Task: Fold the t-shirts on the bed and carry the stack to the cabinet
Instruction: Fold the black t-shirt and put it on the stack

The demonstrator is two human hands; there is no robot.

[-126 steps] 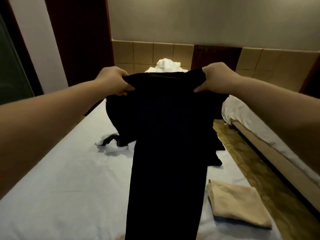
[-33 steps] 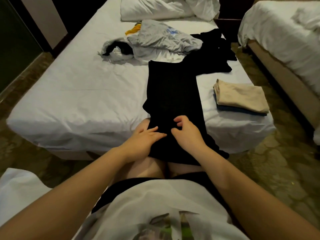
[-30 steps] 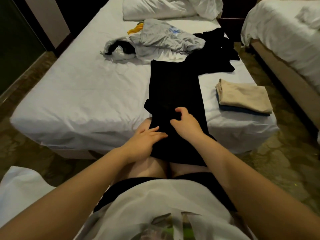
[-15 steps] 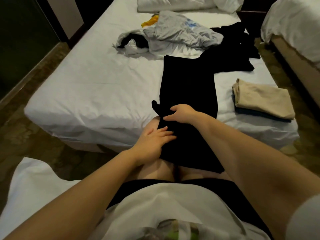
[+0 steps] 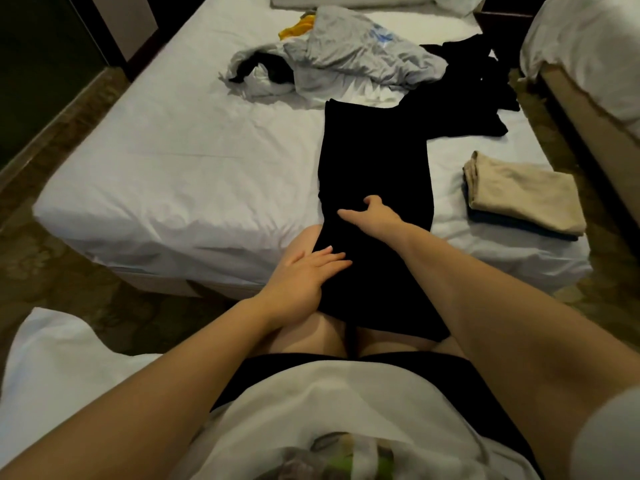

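- Now, at the near edge of the bed [image 5: 173, 168], you have the black t-shirt [image 5: 375, 161] laid out as a long, narrow strip. Its far end lies on the sheet and its near end hangs off the edge across your knees [image 5: 304, 239].
- Your left hand [image 5: 304, 275] lies flat on the strip's left edge over your thigh, fingers straight and gripping nothing. It looks placed to pin the limp cloth so it does not slide to the floor.
- Your right hand [image 5: 375, 216] rests open on the strip just where it leaves the mattress, fingers spread and thumb lifted. It holds nothing and is probably smoothing the fold flat.
- The shirt is matte and soft. It sags over your legs and keeps no shape of its own, so the next fold will likely need both ends controlled.
- The folded stack [image 5: 523, 192], a beige shirt squared on a dark blue one, sits near the bed's near right corner, apart from the strip and within easy reach.
- Toward the far edge, a crumpled grey shirt [image 5: 363, 53], a black garment [image 5: 464, 98] and a yellow cloth [image 5: 298, 27] wait unfolded.
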